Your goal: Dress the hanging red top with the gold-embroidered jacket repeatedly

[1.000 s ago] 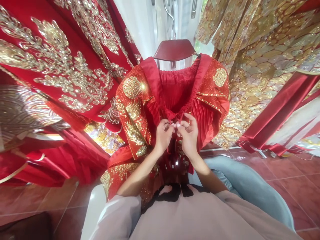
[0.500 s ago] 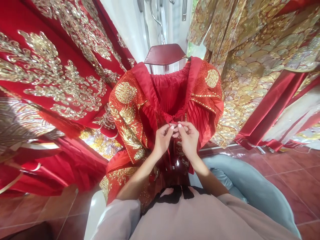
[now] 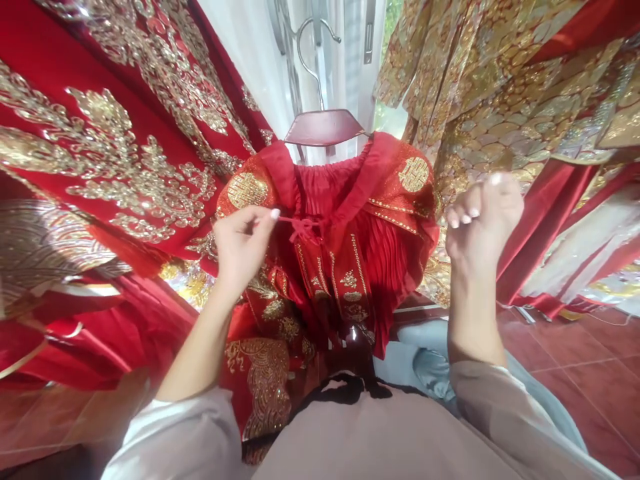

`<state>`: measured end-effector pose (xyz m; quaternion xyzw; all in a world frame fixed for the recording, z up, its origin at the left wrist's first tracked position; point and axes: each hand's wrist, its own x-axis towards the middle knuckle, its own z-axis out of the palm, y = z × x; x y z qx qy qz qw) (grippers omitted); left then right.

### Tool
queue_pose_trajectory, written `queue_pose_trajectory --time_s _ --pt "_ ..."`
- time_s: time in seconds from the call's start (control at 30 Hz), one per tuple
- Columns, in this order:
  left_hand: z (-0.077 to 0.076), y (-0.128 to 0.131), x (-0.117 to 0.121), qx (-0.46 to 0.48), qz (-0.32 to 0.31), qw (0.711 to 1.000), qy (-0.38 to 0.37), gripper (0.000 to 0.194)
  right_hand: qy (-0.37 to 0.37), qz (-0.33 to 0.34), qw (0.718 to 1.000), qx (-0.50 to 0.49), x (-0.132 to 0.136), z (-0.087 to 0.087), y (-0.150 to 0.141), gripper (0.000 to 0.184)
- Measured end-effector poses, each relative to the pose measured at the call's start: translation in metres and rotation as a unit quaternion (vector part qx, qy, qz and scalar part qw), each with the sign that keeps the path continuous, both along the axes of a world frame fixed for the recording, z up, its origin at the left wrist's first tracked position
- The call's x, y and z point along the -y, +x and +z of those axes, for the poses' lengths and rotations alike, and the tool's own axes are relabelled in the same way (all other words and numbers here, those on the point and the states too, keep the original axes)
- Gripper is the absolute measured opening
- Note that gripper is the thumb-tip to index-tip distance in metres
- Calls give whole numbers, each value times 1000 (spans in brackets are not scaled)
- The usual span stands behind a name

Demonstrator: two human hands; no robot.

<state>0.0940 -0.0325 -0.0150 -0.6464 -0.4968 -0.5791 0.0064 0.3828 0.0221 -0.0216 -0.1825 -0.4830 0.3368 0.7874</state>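
My left hand (image 3: 243, 247) pinches the end of a thin red drawstring (image 3: 287, 219) between thumb and fingertips. From there the cord runs taut to a loose knot (image 3: 306, 230) at the neckline of a red pleated garment (image 3: 325, 183). Off to the right, my right hand (image 3: 483, 223) is raised with its fingers curled closed; whether a cord end is in it I cannot make out. A red jacket with gold embroidery (image 3: 249, 190) lies over the garment's shoulders. Both hang on a dark red hanger (image 3: 326, 127) with a metal hook.
Red cloth with silvery beading (image 3: 135, 153) hangs on the left. Gold scale-patterned garments (image 3: 493, 113) hang on the right, beside a red and white piece (image 3: 545, 227). A pale blue rounded seat (image 3: 430, 367) stands below, on a red tiled floor (image 3: 595, 373).
My hands have parted from the neckline, the left going left with the cord end, the right going far right and up. A knot now shows at the neckline. The hanger sits slightly lower in view.
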Motion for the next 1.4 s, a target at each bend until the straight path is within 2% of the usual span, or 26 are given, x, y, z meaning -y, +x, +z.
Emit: queue_pose_trajectory --time_s 0.03,0.1,0.2,0.3,0.4,0.47,0.53,0.7,0.93,1.0,1.03,1.1,1.13,1.17,1.2,1.27,1.33,1.4 --pt "1 4 -1 -9 -14 1000 -5 20 9 -8 999 46 0 4 -5 20" --pt "-2 17 -1 -20 -37 999 -24 22 -2 20 982 188 2 2 -26 11" --pt "-12 36 2 1 -34 998 -49 27 -19 42 924 379 1 -17 -63 27" --pt "-19 44 6 21 -39 997 -59 26 -32 -18 886 462 -2 -36 -85 32" --pt "-21 46 11 36 -50 996 -59 24 -14 -67 878 474 -3 -46 -94 20" --pt "-22 47 15 44 -46 996 -60 24 16 -75 888 454 -1 -49 -96 12" --pt "-24 47 18 43 -36 996 -63 23 34 -73 900 428 2 -48 -96 13" --pt "-34 45 26 18 -43 994 -96 22 37 -29 917 396 8 -45 -92 7" --pt "-44 36 29 -28 -81 989 -121 25 3 58 900 431 10 -37 -85 21" --pt "-46 35 29 -40 -92 986 -130 25 -31 56 882 467 11 -29 -85 24" --pt "-48 34 29 -43 -102 984 -139 24 -44 38 863 501 12 -25 -86 24" --pt "-51 35 30 -43 -121 979 -157 23 -55 -17 818 572 13 -19 -91 19" --pt "-52 35 30 -43 -126 978 -162 24 -57 -48 806 587 13 -17 -93 15" --pt "-54 35 29 -43 -127 978 -163 24 -56 -73 809 580 13 -17 -95 12" --pt "-55 34 29 -41 -125 978 -159 24 -56 -85 828 552 13 -17 -96 12" --pt "-58 32 28 -33 -115 982 -148 25 -77 -64 887 451 13 -20 -96 13" --pt "-61 27 28 -26 -95 986 -138 22 -127 14 936 328 13 -23 -92 20" --pt "-65 21 26 -16 -77 987 -138 20 -183 118 952 214 12 -23 -88 32"
